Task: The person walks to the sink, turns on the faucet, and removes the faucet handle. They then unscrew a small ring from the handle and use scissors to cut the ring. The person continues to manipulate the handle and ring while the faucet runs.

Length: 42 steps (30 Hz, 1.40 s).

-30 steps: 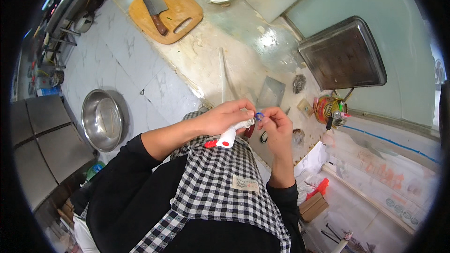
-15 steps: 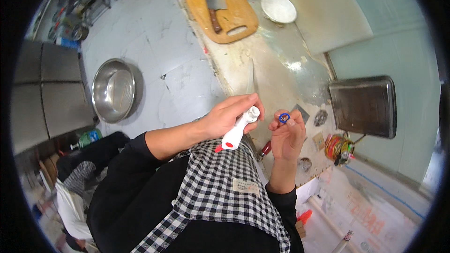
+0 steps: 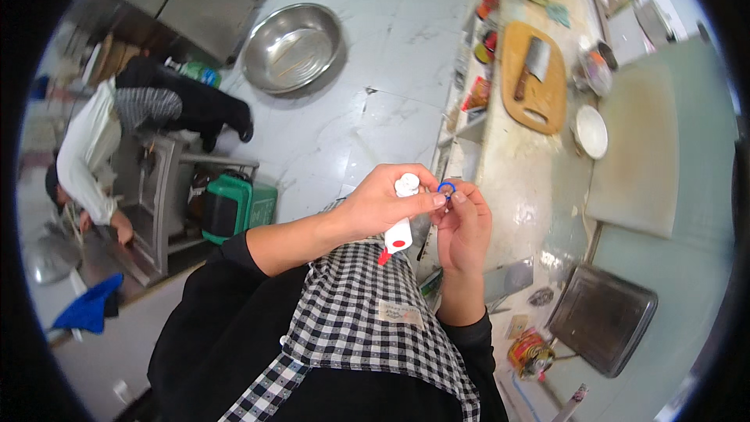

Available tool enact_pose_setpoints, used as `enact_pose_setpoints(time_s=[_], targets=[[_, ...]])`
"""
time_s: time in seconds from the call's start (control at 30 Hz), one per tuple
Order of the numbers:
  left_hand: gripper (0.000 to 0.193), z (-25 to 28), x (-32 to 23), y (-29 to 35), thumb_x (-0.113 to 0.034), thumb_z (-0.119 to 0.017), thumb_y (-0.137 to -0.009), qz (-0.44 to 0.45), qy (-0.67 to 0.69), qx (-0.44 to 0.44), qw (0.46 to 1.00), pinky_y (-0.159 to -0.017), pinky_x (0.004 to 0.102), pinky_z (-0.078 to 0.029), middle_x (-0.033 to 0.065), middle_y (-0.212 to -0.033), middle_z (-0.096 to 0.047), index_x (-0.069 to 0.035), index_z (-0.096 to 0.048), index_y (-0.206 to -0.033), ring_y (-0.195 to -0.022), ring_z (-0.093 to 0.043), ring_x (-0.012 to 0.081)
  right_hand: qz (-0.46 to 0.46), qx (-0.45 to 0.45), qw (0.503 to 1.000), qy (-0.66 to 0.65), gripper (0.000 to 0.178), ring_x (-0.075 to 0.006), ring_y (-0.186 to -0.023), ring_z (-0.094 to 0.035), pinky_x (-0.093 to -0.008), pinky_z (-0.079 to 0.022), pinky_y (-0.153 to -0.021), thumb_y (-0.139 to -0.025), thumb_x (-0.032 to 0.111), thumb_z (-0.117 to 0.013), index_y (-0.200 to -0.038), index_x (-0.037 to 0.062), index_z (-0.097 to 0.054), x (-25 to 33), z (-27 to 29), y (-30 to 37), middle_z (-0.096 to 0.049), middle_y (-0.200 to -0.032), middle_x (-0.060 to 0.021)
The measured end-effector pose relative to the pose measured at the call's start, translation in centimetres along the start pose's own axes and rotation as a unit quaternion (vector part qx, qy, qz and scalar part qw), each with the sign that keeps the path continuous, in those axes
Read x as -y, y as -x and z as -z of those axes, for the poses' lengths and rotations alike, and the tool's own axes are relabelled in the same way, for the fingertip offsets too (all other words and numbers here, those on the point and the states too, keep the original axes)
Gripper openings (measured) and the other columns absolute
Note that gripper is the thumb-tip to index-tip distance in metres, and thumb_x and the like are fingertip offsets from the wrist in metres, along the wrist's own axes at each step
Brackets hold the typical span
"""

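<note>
My left hand (image 3: 379,202) is closed around a slim white plastic piece (image 3: 398,236), which has a red oval mark and a red tip. The tip points down toward my apron, and the round white end sticks up past my fingers. Close beside it, my right hand (image 3: 463,223) pinches a small blue ring (image 3: 446,188) between thumb and fingers. My left thumb and fingertips meet the ring's near side; whether they also grip it I cannot tell. Both hands are in front of my checked apron (image 3: 355,305).
A worktop right of me bears a cutting board (image 3: 547,113) with a cleaver (image 3: 533,67), a white bowl (image 3: 591,131) and a dark tray (image 3: 604,319). A metal basin (image 3: 266,55) is on the floor. Left, another person (image 3: 90,148) bends over a steel counter near a green bin (image 3: 254,207).
My view has turned left, showing more of the other person and the green bin. My hands have come together, bringing the blue ring up to my left hand's fingertips.
</note>
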State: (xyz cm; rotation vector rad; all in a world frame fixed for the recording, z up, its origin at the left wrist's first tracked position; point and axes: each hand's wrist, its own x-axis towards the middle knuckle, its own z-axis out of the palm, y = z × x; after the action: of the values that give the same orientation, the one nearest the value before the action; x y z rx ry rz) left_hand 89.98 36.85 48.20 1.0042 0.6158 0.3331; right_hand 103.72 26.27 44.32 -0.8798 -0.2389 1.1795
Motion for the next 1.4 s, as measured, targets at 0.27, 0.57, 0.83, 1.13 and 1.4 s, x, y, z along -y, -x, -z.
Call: enact_pose_setpoints(time_s=[0.27,0.57,0.83,1.13,1.4], targets=[[0.013,5.6,0.9,2.6,-0.015,-0.071,-0.096,-0.028,0.036,-0.146,0.988,-0.053,0.0212,-0.037,-0.0039,-0.069,-0.058,-0.002,-0.070,-0.097,-0.060,-0.050,0.0032,-0.050,0.091,0.986,0.131,0.012,-0.0101,-0.084,-0.059,-0.0253,-0.049,-0.069,-0.099,0.005,-0.061,-0.109,-0.0005,-0.065,-4.3,-3.6,-3.3,-0.065,-0.104,-0.0058],[0.014,16.5,-1.3,4.1,-0.017,-0.071,-0.096,-0.018,0.087,-0.191,0.978,-0.053,0.0210,-0.036,-0.0034,-0.066,-0.057,-0.005,-0.069,-0.090,-0.059,-0.050,0.0038,-0.010,0.207,0.932,0.298,0.010,-0.0065,-0.081,-0.056,-0.0208,-0.046,-0.071,-0.093,-0.006,-0.068,-0.103,-0.0031,-0.067,-9.6,-11.3,-10.6,-0.061,-0.103,-0.0028],[0.017,27.3,-3.4,6.9,-0.019,-0.073,-0.094,-0.088,0.088,-0.244,0.962,-0.053,0.0228,-0.039,-0.0032,-0.067,-0.057,-0.005,-0.068,-0.085,-0.061,-0.051,0.0048,-0.193,0.171,0.950,0.177,0.014,-0.0105,-0.074,-0.059,-0.0259,-0.048,-0.068,-0.100,0.012,-0.066,-0.100,-0.0022,-0.069,-17.4,-19.8,-17.6,-0.066,-0.089,-0.0043],[0.023,33.7,-4.2,9.2,-0.023,-0.072,-0.094,-0.109,0.151,-0.422,0.887,-0.053,0.0232,-0.039,-0.0018,-0.069,-0.059,-0.001,-0.073,-0.100,-0.060,-0.050,0.0057,-0.104,0.414,0.813,0.396,0.012,-0.0090,-0.077,-0.057,-0.0223,-0.046,-0.066,-0.096,0.002,-0.066,-0.102,-0.0040,-0.074,-24.4,-27.8,-23.9,-0.066,-0.100,-0.0056],[0.015,37.1,-4.9,10.7,-0.016,-0.072,-0.092,-0.143,0.199,-0.614,0.751,-0.053,0.0245,-0.039,-0.0007,-0.070,-0.060,-0.002,-0.071,-0.096,-0.060,-0.050,0.0060,-0.139,0.612,0.684,0.371,0.009,-0.0058,-0.073,-0.051,-0.0202,-0.041,-0.063,-0.093,0.002,-0.072,-0.100,-0.0031,-0.074,-31.8,-35.6,-29.5,-0.064,-0.096,-0.0028]])
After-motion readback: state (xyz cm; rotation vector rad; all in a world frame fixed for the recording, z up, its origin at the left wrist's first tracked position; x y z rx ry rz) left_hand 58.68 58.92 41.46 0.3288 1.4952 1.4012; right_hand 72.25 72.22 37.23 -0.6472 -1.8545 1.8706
